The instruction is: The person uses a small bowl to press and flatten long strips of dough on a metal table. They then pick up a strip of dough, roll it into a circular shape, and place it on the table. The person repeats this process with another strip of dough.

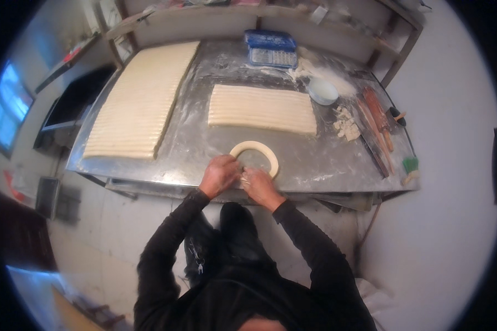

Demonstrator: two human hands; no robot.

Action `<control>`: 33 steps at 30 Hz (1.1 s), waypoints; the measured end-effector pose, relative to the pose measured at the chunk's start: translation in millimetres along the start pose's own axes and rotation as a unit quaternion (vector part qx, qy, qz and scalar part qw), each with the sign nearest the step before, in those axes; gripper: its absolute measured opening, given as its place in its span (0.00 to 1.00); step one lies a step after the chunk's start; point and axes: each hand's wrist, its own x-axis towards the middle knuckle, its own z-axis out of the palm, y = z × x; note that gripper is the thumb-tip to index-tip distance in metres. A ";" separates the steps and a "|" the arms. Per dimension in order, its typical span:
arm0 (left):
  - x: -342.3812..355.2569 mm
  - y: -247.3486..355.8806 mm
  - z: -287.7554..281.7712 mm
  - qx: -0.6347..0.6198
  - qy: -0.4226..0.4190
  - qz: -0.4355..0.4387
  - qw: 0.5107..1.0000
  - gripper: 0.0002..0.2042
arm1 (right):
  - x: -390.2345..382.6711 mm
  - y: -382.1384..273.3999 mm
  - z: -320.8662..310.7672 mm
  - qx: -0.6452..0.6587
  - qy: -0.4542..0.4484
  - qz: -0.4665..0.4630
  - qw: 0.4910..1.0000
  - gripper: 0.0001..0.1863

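A pale dough strip [254,145] is bent into a ring near the front edge of the floury steel table [326,165]. My left hand [222,174] is closed on its left end, and my right hand [258,184] is closed beside it on the other end, where the two ends meet under my fingers. Behind the ring lies a rectangle of parallel dough strips [262,107], and a much larger sheet of similar strips [132,102] covers the table's left part.
At the back stand a blue box [270,41] and a light bowl [323,91]. To the right lie dough scraps [347,124], a long blade [373,160], rolling pins [376,110] and a green brush [410,165]. A shelf [342,33] runs above the table.
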 end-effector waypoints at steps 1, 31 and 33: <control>-5.8 -4.0 1.7 -0.004 0.025 -0.024 0.999 0.20 | 0.7 0.5 1.7 0.010 0.000 -0.009 1.000 0.18; 135.0 -7.2 -20.6 -0.313 -0.245 -0.219 0.891 0.11 | 58.2 40.3 -124.6 0.423 -0.104 0.147 0.888 0.18; 133.6 -3.2 -25.0 -0.310 -0.219 -0.229 0.897 0.10 | 52.3 47.4 -123.1 0.428 -0.116 0.147 0.884 0.15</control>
